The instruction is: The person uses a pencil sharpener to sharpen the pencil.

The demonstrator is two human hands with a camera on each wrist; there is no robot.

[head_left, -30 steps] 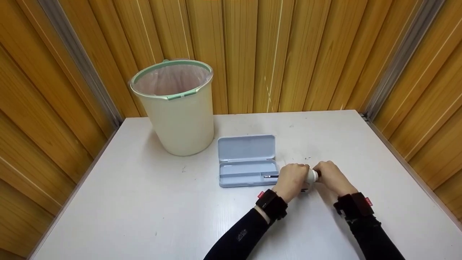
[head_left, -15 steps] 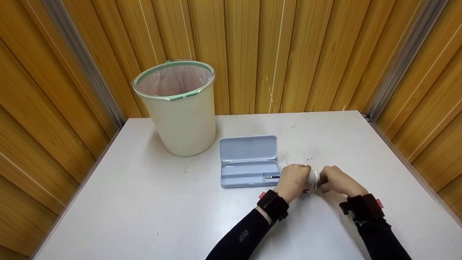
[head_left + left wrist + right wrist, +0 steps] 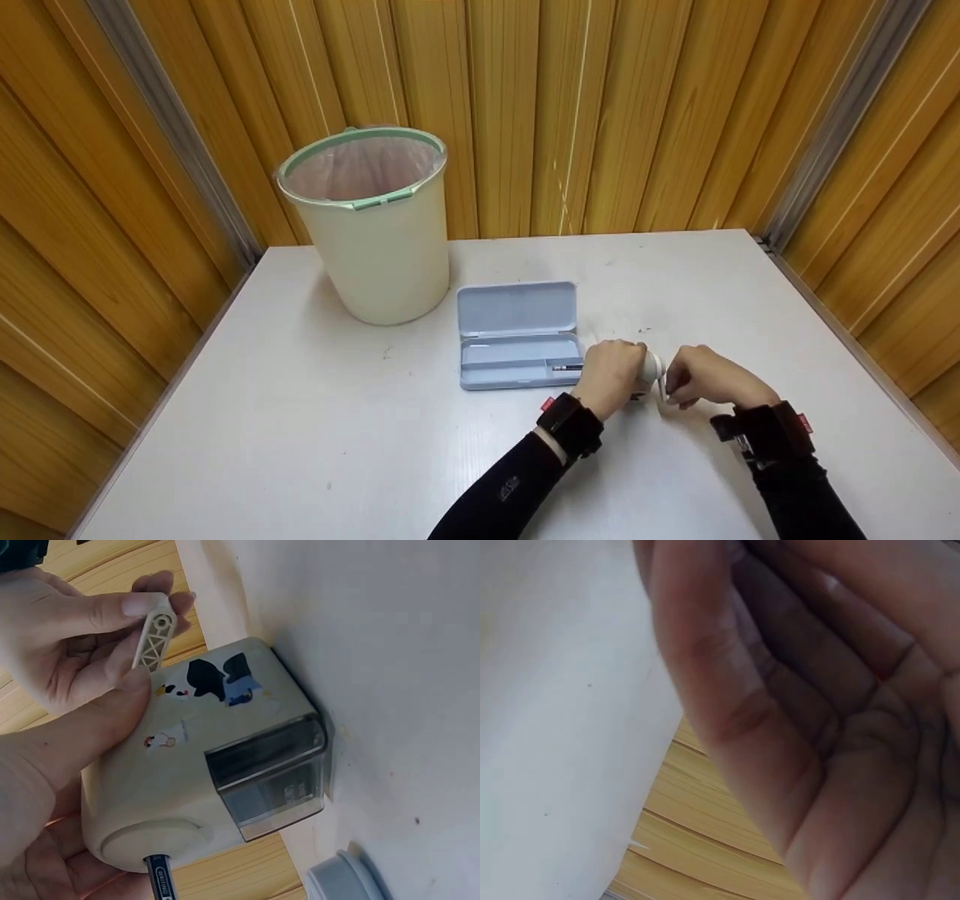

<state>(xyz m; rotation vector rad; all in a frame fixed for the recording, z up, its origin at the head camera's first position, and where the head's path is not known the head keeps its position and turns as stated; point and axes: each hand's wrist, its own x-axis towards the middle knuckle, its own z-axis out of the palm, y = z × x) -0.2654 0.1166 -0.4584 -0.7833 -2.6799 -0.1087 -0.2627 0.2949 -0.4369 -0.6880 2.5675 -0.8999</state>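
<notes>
My left hand (image 3: 611,379) grips a white crank pencil sharpener (image 3: 184,780) on the table. Bird pictures mark its side, and a clear shavings drawer (image 3: 274,784) shows in the left wrist view. A dark pencil (image 3: 160,877) sticks out of the hole in its face; its far end (image 3: 568,367) shows above the pencil case. Beyond the sharpener, my right hand (image 3: 709,379) pinches the crank handle (image 3: 156,637), which points downward in the head view. Only the palm and curled fingers (image 3: 720,675) fill the right wrist view; the crank is hidden there.
An open light-blue pencil case (image 3: 517,349) lies left of the sharpener, its lid tipped back. A cream bin (image 3: 375,255) with a green rim and plastic liner stands at the back left. Wood-patterned walls (image 3: 502,120) enclose the white table (image 3: 390,450).
My right hand has swung down and slightly right, turning the crank with it. My left hand has kept its hold on the sharpener, almost still.
</notes>
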